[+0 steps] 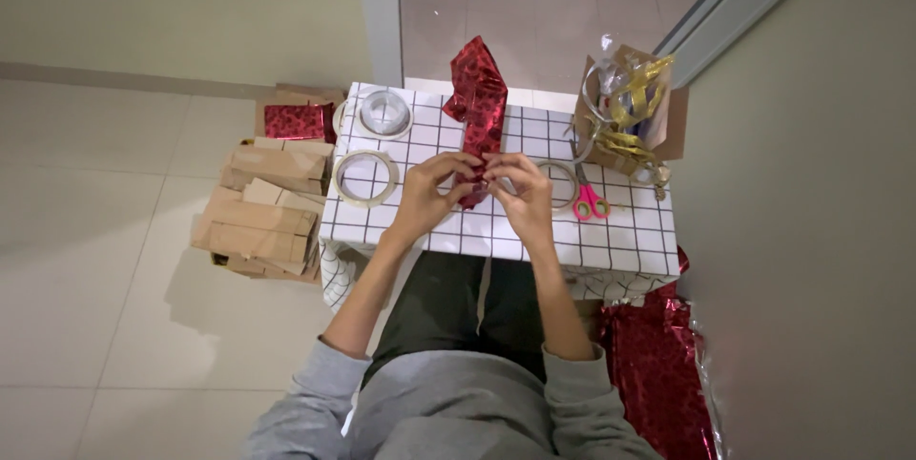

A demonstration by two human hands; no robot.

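A long parcel in shiny red foil paper (479, 102) lies across a small table with a white grid-patterned cover (630, 240). Its far end sticks up, crumpled and loose. My left hand (431, 195) and my right hand (522, 195) both pinch the near end of the red paper, fingers meeting over it at the table's middle. A roll of tape (364, 178) lies just left of my left hand. A second, clear roll (385, 113) sits behind it. Pink-handled scissors (589, 198) lie right of my right hand, next to another tape ring (563, 178).
An open cardboard box with gold ribbon (632, 102) stands at the table's back right. Several brown cardboard boxes (262, 217) are stacked on the floor to the left, with a red-wrapped parcel (296, 121) behind them. Red foil sheets (658, 374) lie on the floor at right, by a wall.
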